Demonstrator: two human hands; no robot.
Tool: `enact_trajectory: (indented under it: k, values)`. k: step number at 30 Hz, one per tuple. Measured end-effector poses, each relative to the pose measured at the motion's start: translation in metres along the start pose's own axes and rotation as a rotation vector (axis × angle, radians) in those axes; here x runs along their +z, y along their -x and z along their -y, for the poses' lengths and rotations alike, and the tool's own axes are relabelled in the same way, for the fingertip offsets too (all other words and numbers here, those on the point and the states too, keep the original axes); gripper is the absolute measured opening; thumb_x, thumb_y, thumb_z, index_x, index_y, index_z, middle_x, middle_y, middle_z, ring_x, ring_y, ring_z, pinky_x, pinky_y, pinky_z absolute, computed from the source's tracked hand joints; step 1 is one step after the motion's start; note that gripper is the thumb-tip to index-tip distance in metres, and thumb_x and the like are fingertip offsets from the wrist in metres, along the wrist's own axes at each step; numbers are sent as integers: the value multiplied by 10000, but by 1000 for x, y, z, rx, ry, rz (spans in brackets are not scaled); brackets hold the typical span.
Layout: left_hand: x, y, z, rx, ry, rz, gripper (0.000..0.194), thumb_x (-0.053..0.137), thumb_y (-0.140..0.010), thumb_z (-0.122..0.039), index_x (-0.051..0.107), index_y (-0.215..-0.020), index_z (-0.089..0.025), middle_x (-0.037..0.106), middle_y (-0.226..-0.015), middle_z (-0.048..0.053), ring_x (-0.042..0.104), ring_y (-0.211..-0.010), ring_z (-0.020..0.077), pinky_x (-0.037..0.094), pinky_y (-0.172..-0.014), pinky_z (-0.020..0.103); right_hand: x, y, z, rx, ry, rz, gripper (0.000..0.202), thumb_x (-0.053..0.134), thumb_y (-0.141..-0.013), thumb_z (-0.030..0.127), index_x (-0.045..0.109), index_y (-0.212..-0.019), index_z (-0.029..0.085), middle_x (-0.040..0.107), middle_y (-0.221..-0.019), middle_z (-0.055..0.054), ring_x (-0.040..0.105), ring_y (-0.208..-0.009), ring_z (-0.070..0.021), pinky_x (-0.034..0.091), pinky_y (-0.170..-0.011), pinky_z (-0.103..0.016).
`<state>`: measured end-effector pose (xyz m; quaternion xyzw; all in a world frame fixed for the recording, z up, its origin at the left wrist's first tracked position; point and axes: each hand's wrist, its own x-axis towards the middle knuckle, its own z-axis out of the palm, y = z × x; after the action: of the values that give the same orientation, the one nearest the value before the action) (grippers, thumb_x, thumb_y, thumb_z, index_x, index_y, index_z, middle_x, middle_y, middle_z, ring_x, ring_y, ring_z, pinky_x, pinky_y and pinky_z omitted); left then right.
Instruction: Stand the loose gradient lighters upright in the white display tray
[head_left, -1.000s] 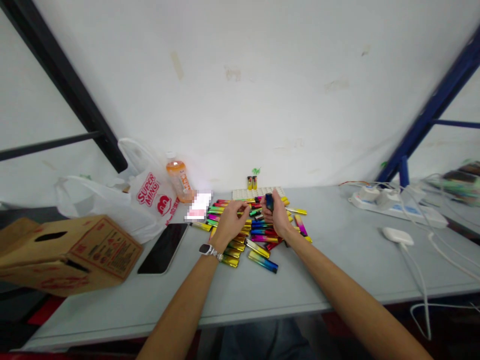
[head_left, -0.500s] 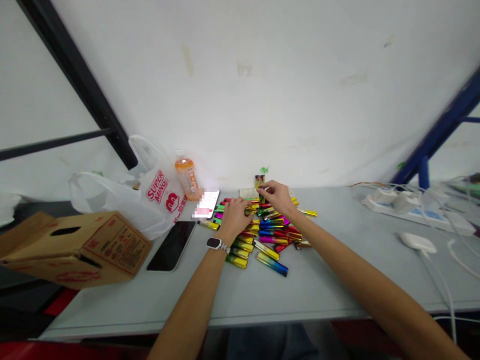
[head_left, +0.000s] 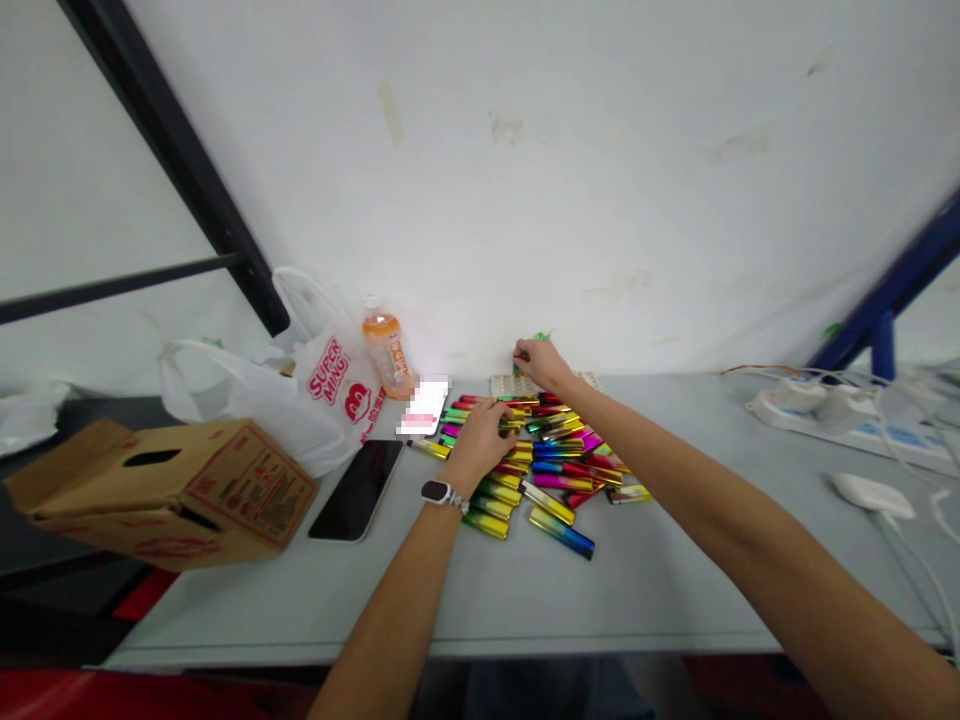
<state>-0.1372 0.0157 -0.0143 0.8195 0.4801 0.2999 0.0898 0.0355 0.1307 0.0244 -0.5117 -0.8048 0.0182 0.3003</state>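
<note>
Shiny multicoloured lighters point(head_left: 555, 482) lie in a loose pile on the grey table. My left hand point(head_left: 482, 437) rests on the left part of this pile, its fingers curved and thumb apart, touching lighters. Behind the pile, close to the wall, my right hand point(head_left: 543, 364) pinches a small lighter point(head_left: 517, 368), mostly hidden by the fingers. Beneath the right hand is a pale gridded tray point(head_left: 501, 384), partly covered by the hand and forearm.
Left of the pile are a lit phone point(head_left: 426, 408), a dark phone point(head_left: 358, 490), an orange drink bottle point(head_left: 388, 352), a white plastic bag point(head_left: 319, 400) and a cardboard box point(head_left: 172, 490). A power strip point(head_left: 847, 425) and white charger point(head_left: 874, 495) lie right.
My right hand has moved up towards the wall and now hides the upright lighters there. My left hand stays on the pile. The whole view has shifted slightly.
</note>
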Motion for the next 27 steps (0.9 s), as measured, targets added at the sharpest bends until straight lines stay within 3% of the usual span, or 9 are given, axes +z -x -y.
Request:
enact_trajectory:
  k: [3, 7, 14, 18, 22, 27]
  values:
    - [0, 0, 0, 9, 7, 9, 180, 681, -722, -89, 662, -881, -171, 640, -965, 79, 595, -1004, 246, 487, -941, 402, -5, -1, 4, 16, 90, 17, 209, 533, -888, 153, 735, -939, 137, 679, -927, -107, 603, -834, -198, 431, -790, -290]
    - [1, -1, 1, 19, 7, 14, 167, 683, -728, -102, 685, -878, -174, 654, -944, 74, 610, -981, 241, 490, -934, 399, -13, 4, 11, 12, 252, -29, 278, 513, -942, 267, 755, -1017, 155, 563, -1157, -167, 546, -1068, -269, 417, -898, -360]
    - [-2, -5, 2, 15, 10, 48, 257, 677, -685, -51, 711, -916, -158, 683, -952, 87, 636, -939, 244, 507, -894, 390, -16, 13, 12, 38, 325, 66, 350, 473, -966, 317, 714, -1198, 215, 530, -1179, -181, 500, -1142, -319, 371, -952, -436]
    - [0, -8, 4, 35, -26, 70, 308, 648, -669, -4, 715, -929, -156, 691, -948, 84, 639, -941, 241, 511, -886, 374, -16, 25, 10, 42, 264, -8, 403, 516, -940, 310, 627, -1312, 202, 546, -1136, -176, 517, -1119, -312, 390, -937, -418]
    - [0, -13, 1, 52, -58, 89, 276, 660, -683, -26, 728, -915, -161, 693, -935, 84, 642, -935, 247, 511, -872, 369, -18, 45, 12, 54, 142, -119, 357, 513, -940, 323, 654, -1233, 175, 554, -1097, -150, 553, -1038, -279, 404, -936, -397]
    - [-4, -21, -4, 28, -100, 121, 85, 714, -730, -129, 727, -802, -173, 699, -858, 78, 656, -851, 242, 507, -837, 372, -20, 77, 15, 78, -14, -217, 259, 527, -923, 304, 698, -1069, 173, 554, -1016, -102, 584, -960, -241, 426, -912, -363]
